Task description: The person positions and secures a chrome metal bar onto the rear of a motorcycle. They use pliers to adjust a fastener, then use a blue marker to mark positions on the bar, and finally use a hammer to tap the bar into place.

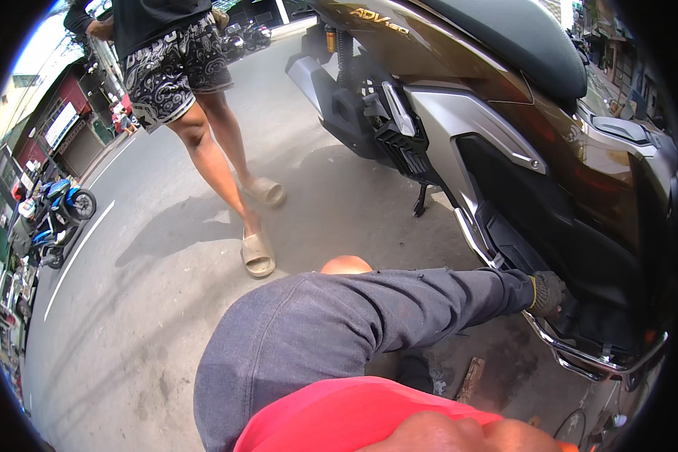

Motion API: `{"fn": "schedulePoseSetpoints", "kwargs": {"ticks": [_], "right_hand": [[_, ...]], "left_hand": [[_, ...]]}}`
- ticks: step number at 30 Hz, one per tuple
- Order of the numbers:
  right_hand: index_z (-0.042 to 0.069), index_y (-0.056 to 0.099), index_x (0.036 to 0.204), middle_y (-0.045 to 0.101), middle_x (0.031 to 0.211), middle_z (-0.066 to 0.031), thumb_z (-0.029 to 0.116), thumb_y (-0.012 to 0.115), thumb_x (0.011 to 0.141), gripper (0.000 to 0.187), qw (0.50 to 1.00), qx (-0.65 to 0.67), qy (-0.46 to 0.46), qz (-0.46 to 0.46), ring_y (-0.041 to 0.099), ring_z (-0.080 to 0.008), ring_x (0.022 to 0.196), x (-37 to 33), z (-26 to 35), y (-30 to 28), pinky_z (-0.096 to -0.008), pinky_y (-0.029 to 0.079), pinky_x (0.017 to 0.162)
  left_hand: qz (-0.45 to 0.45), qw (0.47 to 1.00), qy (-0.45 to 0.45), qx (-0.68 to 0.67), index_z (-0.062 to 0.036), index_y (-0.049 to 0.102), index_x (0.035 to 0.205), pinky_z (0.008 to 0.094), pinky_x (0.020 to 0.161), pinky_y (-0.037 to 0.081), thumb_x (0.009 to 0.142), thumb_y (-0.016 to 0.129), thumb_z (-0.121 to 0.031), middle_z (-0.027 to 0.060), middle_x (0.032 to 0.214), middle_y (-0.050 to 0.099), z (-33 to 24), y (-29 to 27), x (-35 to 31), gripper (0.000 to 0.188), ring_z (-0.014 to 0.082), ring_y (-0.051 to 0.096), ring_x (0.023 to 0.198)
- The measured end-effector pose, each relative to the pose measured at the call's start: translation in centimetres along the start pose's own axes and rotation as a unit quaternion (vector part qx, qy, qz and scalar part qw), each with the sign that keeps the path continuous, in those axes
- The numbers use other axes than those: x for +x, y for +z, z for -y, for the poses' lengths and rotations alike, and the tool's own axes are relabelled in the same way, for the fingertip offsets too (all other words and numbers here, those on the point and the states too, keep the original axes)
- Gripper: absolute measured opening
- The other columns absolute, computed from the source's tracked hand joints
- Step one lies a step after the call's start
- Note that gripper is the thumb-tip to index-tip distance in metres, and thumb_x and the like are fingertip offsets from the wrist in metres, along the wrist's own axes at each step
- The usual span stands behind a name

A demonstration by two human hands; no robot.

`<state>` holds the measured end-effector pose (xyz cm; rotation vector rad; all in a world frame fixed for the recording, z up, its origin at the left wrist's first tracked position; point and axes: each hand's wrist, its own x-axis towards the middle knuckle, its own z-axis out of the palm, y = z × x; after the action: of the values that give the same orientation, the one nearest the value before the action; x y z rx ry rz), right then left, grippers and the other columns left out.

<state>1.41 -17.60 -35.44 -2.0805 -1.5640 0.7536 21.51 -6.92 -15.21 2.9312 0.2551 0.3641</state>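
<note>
We record one bystander [162,71] and two tan slides [258,256] left of the scooter [467,71] — glossy brown and silver panels, on grey road. A grey-clothed limb [316,316] crosses to its footboard, blocking ground. One rough brown strip [471,380] lies below. We cannot tell either hand's state.

This is a paved street [158,301] in open air: it has a white road line [77,260], parked motorcycles [58,205] and roadside buildings [69,98].
</note>
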Motion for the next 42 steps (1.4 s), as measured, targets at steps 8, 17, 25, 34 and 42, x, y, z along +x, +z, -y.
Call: {"fn": "schedulePoseSetpoints", "kwargs": {"ticks": [8, 17, 25, 34, 42], "right_hand": [[0.008, 0.061, 0.136, 0.060, 0.133, -0.0246, 0.036, 0.076, 0.083, 0.062, 0.976, 0.079, -0.110, -0.170, 0.057, -0.0468, 0.118, -1.1, -1.8, -7.6, -0.0495, 0.050, 0.098], [0.000, 0.069, 0.112, 0.069, 0.083, -0.0205, 0.016, 0.066, 0.089, 0.027, 0.950, 0.159, 0.053, -0.262, 0.069, -0.0416, 0.084, -12.8, -2.7, -28.4, -0.0447, 0.054, 0.077], [-0.002, 0.067, 0.100, 0.068, 0.077, -0.0201, 0.026, 0.062, 0.089, 0.030, 0.966, 0.010, 0.062, -0.251, 0.067, -0.0374, 0.071, -14.6, -2.6, -38.4, -0.0464, 0.050, 0.069], [0.004, 0.073, 0.108, 0.072, 0.098, -0.0216, 0.027, 0.067, 0.085, 0.033, 0.965, -0.159, 0.034, -0.204, 0.070, -0.0386, 0.092, -4.5, -6.4, -28.5, -0.0475, 0.057, 0.081], [0.009, 0.066, 0.128, 0.070, 0.116, -0.0194, 0.015, 0.056, 0.090, 0.039, 0.893, -0.358, -0.029, -0.272, 0.066, -0.0378, 0.108, 3.3, -10.3, -35.7, -0.0522, 0.053, 0.088]], "left_hand": [[-0.063, 0.995, 0.005, 0.082, -0.0049, 0.072, 0.112, 0.0472, 0.091, 0.049, 0.086, 0.068, -0.045, 0.0180, 0.116, 0.063, 0.1, 0.8, 0.5, 0.048, 0.0333, 0.061, 0.104], [0.008, 0.993, 0.023, 0.119, -0.0110, 0.077, 0.109, 0.0507, 0.092, 0.053, 0.086, 0.063, -0.045, 0.0203, 0.113, 0.068, -0.3, -0.7, 2.1, 0.043, 0.0385, 0.065, 0.110], [0.111, 0.989, 0.025, 0.090, -0.0111, 0.069, 0.128, 0.0513, 0.100, 0.050, 0.087, 0.063, -0.044, 0.0235, 0.128, 0.062, 1.8, -6.5, -0.5, 0.053, 0.0418, 0.060, 0.120], [0.032, 0.998, -0.034, 0.050, -0.0112, 0.065, 0.126, 0.0526, 0.094, 0.052, 0.091, 0.062, -0.040, 0.0217, 0.115, 0.067, 3.0, -5.6, -1.0, 0.046, 0.0418, 0.065, 0.110], [0.100, 0.992, 0.006, 0.082, -0.0137, 0.066, 0.132, 0.0526, 0.094, 0.051, 0.088, 0.064, -0.041, 0.0220, 0.120, 0.066, 5.5, -6.6, -3.4, 0.052, 0.0418, 0.062, 0.114]]}}
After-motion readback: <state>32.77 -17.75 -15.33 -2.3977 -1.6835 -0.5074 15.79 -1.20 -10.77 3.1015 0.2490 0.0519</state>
